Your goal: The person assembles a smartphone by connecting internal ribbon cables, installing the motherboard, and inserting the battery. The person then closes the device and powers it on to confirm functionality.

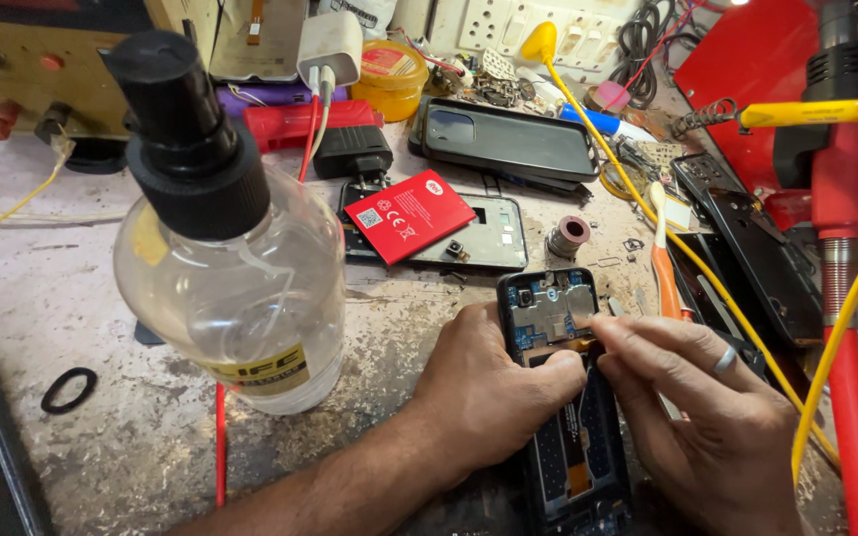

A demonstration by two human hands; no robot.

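My left hand pinned the opened phone flat on the table; my right hand pinched a thin tool at its exposed blue board. I judged the phone light, rigid and fragile, best held by its rim. A red rectangular battery pack lay beyond; a clear spray bottle carried a yellow label.

A worn, pale stone worktop with dark stains and scratches fills the view under bright, even light, and at its far edge stand a white plastic switchboard with many sockets and an old yellow metal box with knobs.
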